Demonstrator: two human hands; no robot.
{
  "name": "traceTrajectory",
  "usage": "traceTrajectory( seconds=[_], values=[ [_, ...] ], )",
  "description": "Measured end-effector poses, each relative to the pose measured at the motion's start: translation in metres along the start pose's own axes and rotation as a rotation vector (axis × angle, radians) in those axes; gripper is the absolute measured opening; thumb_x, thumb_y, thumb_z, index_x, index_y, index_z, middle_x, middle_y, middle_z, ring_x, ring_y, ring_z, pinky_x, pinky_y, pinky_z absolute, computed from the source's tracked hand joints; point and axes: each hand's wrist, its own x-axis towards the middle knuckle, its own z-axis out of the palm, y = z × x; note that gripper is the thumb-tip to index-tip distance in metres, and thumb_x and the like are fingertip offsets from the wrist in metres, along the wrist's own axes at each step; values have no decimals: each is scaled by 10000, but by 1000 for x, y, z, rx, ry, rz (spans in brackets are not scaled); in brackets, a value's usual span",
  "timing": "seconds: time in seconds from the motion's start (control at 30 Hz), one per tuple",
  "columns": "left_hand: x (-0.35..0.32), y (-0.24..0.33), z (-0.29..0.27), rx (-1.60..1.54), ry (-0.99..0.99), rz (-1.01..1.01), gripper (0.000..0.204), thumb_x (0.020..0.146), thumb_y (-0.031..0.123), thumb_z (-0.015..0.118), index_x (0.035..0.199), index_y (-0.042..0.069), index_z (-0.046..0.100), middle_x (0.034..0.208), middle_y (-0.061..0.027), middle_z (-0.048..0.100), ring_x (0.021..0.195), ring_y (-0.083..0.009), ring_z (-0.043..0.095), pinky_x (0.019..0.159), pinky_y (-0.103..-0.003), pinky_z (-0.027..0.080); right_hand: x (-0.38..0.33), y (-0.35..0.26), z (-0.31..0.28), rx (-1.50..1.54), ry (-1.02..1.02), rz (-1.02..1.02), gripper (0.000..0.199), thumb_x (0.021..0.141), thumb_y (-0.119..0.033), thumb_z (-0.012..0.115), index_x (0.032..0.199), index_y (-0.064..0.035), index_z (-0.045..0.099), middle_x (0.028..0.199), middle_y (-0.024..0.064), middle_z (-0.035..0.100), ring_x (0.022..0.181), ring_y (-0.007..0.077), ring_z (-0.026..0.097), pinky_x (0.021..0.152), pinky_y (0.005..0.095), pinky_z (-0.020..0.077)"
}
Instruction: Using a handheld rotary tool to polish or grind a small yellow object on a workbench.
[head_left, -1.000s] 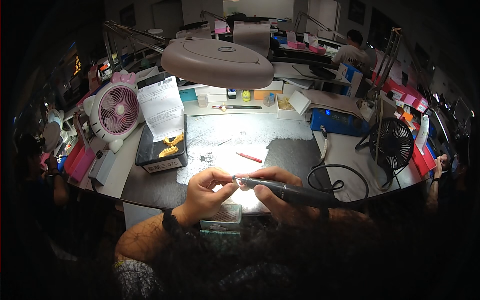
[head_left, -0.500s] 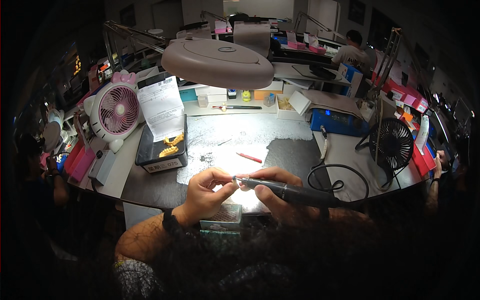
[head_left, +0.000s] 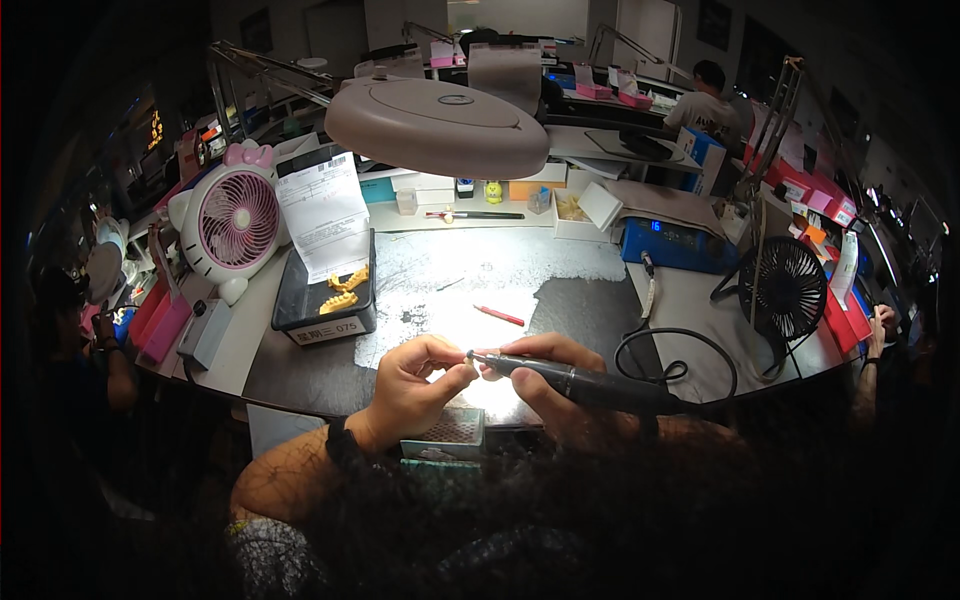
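Observation:
My left hand (head_left: 414,388) pinches a tiny pale piece (head_left: 470,363) between thumb and forefinger; it is too small and glare-lit to name surely. Wrapped round a dark rotary handpiece (head_left: 605,389), my right hand (head_left: 562,416) holds it almost level, the tool end pointing left. Its small tip meets the pale piece or is right beside it; I cannot tell whether they touch. The handpiece's cable (head_left: 735,368) loops away to the right. Beyond my fingers a red pen-like stick (head_left: 498,315) lies on the brightly lit mat.
A round lamp head (head_left: 430,125) hangs over the bench. At left are a black bin (head_left: 322,325) with yellow dental models (head_left: 342,290) and a paper, and a pink-white fan (head_left: 238,222). A blue control unit (head_left: 665,245) and black fan (head_left: 783,290) stand right. A perforated tray (head_left: 450,428) is below my hands.
The handpiece and my right fingers have shifted very slightly. My left hand keeps its pinch in the same place.

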Motion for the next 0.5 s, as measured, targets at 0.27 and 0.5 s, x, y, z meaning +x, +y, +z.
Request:
traceTrajectory(
  seconds=[0.27,0.5],
  values=[
    [-1,-1,-1,-13,12,-16,119,957,-12,712,1053,-37,646,1017,-104,708,955,-138,694,854,-281,565,0,2,1,3,-1,-16,233,1013,-99,635,1189,55,625,1089,152,747,1013,165,719,876,286,582],
    [-1,-2,-1,-16,17,-9,112,963,-10,705,1054,-39,646,1013,-105,707,933,-137,692,837,-278,565,1,-1,1,13,-18,-6,235,1014,-100,635,1188,57,626,1109,157,746,1011,166,718,876,287,582]
  ],
)
